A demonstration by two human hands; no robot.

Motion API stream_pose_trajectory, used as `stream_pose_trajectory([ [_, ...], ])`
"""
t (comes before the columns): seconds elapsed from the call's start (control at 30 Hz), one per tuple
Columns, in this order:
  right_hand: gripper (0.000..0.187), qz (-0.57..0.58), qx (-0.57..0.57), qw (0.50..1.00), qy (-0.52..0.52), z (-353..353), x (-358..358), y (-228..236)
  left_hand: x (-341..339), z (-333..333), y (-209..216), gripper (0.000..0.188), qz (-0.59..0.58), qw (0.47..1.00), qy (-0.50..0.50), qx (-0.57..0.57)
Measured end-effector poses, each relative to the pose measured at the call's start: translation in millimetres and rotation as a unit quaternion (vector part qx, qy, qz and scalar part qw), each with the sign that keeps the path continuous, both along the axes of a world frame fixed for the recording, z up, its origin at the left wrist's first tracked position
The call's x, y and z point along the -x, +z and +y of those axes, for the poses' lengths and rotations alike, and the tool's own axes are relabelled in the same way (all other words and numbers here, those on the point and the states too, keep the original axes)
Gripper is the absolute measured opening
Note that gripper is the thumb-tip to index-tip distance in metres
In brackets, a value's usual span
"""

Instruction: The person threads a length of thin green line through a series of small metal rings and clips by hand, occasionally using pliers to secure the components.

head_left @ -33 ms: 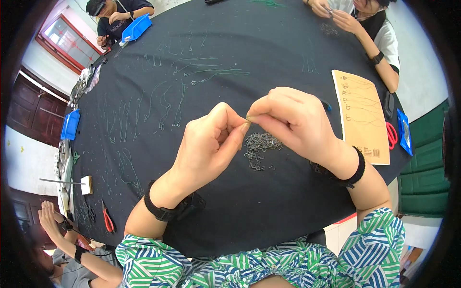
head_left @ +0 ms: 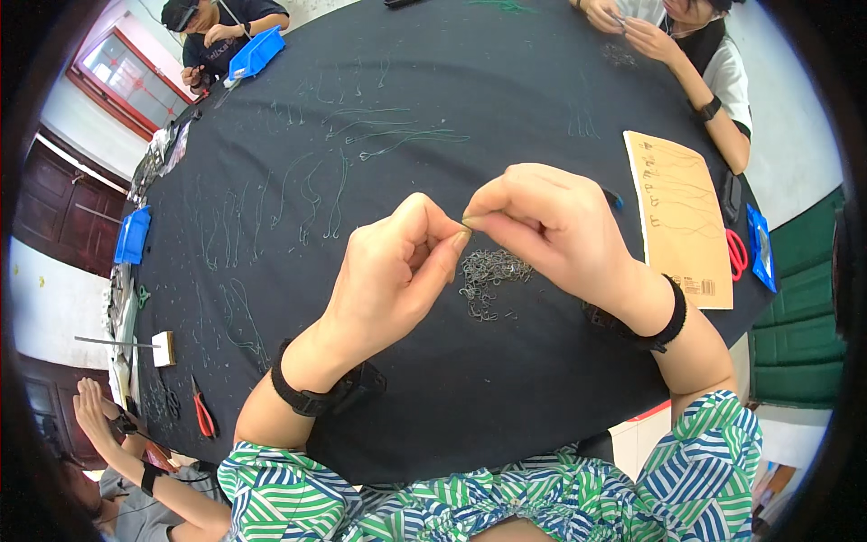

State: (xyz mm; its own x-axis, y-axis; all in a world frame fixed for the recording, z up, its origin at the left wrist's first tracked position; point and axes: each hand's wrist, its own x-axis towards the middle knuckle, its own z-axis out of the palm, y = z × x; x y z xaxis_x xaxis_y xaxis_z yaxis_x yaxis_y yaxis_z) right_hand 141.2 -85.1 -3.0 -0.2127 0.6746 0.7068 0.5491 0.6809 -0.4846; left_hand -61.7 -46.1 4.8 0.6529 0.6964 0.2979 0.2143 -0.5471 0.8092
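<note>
My left hand [head_left: 388, 271] and my right hand [head_left: 560, 235] meet fingertip to fingertip above the middle of the table. Thumb and forefinger are pinched together on each. Whatever they hold is too small to make out. Just under and beyond my right fingers lies a heap of small metal hooks [head_left: 492, 278], partly hidden by that hand. Thin green lines tied to hooks [head_left: 337, 203] lie in loose rows to the left and beyond my left hand. A black band circles each of my wrists.
A black cloth [head_left: 488, 397] covers the table. At right lie a tan card with hooks and lines [head_left: 695, 244], red-handled scissors [head_left: 736, 256] and a blue packet [head_left: 760, 248]. Red-handled pliers [head_left: 202, 411] and a blue bin [head_left: 134, 235] are at left. Other people sit around.
</note>
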Motion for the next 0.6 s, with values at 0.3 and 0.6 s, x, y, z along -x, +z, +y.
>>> stream_pose_trajectory([
  [0.3,0.014,0.216,0.345,0.906,0.113,5,-2,-17,0,4,-5,0.011,-0.023,0.999,0.006,-0.028],
  [0.6,0.011,0.207,0.337,0.913,0.102,-6,12,-18,-1,5,-6,0.007,-0.055,0.997,0.032,-0.033],
])
